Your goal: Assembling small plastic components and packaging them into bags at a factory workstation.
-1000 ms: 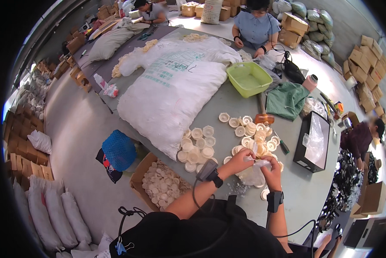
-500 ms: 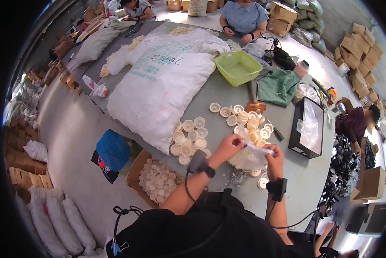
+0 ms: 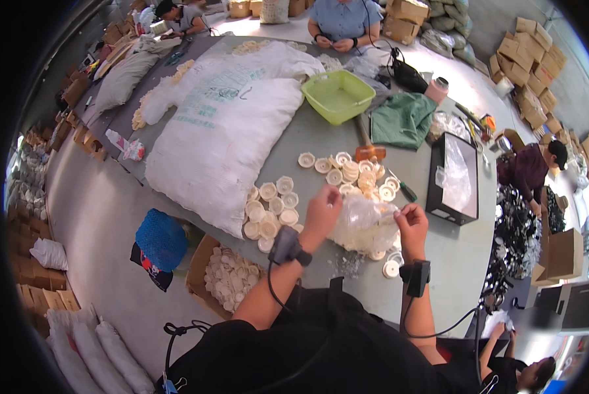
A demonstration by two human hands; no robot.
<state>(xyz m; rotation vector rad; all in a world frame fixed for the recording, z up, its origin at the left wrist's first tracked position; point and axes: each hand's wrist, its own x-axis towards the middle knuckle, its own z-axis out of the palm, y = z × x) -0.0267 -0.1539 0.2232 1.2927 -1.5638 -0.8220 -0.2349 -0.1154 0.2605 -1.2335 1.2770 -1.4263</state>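
Observation:
A clear plastic bag (image 3: 363,226) lies crumpled and puffed out between my hands, low over the table. My left hand (image 3: 322,215) is closed, its thumb and fingers pinching the bag's upper left edge. At the opposite edge, my right hand (image 3: 412,226) pinches the film between thumb and forefinger. What the bag holds, if anything, is hard to make out. Just beyond it lies a pile of cream round plastic parts (image 3: 350,172) with notched rims. Another group of the same parts (image 3: 271,213) is to the left of my left hand.
A big white sack (image 3: 222,151) covers the table's left. Beyond the parts are a mallet (image 3: 370,152), a screwdriver (image 3: 407,190), a green basin (image 3: 338,97) and green cloth (image 3: 402,120). A black box (image 3: 453,178) stands right; a carton of parts (image 3: 199,266) sits below. A co-worker (image 3: 345,23) sits opposite.
The bag, drawn taut between my hands before, now looks looser and more spread out. My left hand has lifted a little away from it. The whole view has shifted slightly.

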